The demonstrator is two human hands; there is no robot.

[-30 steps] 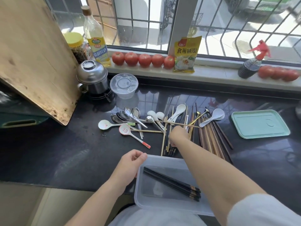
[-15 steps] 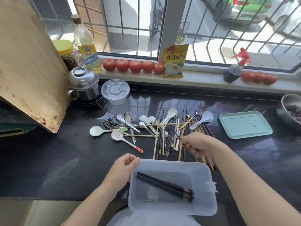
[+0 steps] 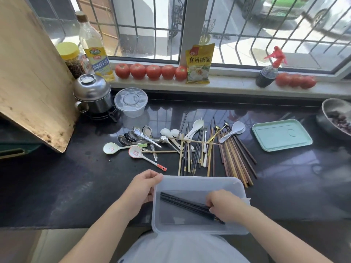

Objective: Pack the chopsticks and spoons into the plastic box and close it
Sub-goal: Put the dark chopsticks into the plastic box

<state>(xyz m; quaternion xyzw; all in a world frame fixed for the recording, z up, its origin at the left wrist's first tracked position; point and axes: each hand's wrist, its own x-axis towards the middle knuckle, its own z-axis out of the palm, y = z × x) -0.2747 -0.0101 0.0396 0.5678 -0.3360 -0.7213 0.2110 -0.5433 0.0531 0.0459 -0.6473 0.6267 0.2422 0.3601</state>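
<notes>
**Hands at the plastic box**

The right hand curls over black chopsticks inside the plastic box, lower centre. The left hand grips its left rim. Loose chopsticks and spoons lie on the bench above.

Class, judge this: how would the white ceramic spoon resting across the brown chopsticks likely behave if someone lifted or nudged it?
The white ceramic spoon looks rigid and probably breakable. Perched across the brown chopsticks, it may slide or rock when nudged.

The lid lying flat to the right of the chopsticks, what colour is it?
The lid is pale mint green, plain; seen in the head view.
</notes>
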